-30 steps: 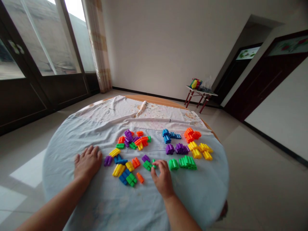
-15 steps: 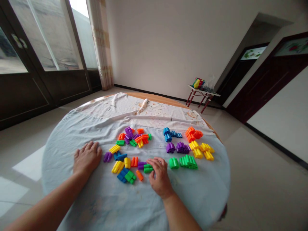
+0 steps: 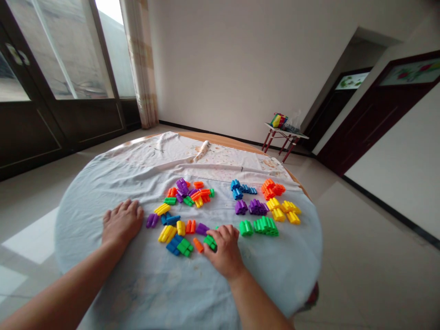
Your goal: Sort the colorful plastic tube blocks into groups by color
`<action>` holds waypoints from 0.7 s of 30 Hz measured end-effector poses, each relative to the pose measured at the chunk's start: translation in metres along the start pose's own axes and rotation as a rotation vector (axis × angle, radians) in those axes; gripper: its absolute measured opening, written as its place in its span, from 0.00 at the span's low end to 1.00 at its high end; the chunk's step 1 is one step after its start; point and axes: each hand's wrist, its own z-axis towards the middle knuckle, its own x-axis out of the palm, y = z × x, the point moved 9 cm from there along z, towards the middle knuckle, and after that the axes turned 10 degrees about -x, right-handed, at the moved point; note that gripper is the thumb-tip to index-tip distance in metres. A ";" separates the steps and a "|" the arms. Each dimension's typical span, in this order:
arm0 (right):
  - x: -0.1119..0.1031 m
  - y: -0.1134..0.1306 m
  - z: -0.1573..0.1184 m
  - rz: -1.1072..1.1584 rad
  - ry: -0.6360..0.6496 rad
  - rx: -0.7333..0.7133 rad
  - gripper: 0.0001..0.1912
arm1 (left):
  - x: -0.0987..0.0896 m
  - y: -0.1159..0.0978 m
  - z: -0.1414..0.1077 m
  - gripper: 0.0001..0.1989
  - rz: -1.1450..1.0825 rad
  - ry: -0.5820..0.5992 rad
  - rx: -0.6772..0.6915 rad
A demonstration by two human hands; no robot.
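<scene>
Bright plastic toy blocks (image 3: 265, 225), right colour-grouped, left mixed.

Toy blocks (image 3: 201, 196) on cloth-covered table (image 3: 220, 143)

You've got a round wooden table (image 3: 223, 142) right here, spread with a pale blue cloth (image 3: 144, 284), a stained white cloth (image 3: 233, 160) beyond, and bright plastic building blocks (image 3: 265, 225) in colour clumps!

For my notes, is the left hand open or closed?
Open: the left hand lies flat on the pale cloth, fingers spread, empty.
</scene>
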 end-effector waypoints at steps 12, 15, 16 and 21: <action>-0.013 0.008 -0.001 0.018 0.018 -0.102 0.22 | 0.002 0.001 0.005 0.28 0.005 0.007 0.005; -0.012 0.008 -0.001 0.016 0.000 -0.056 0.18 | 0.003 0.000 0.005 0.28 -0.002 0.010 0.005; -0.010 0.008 0.000 0.011 0.001 -0.040 0.17 | 0.003 0.000 0.005 0.28 -0.003 0.009 0.003; -0.006 0.013 0.003 0.025 0.078 -0.045 0.13 | 0.003 0.000 0.004 0.28 -0.004 0.024 0.027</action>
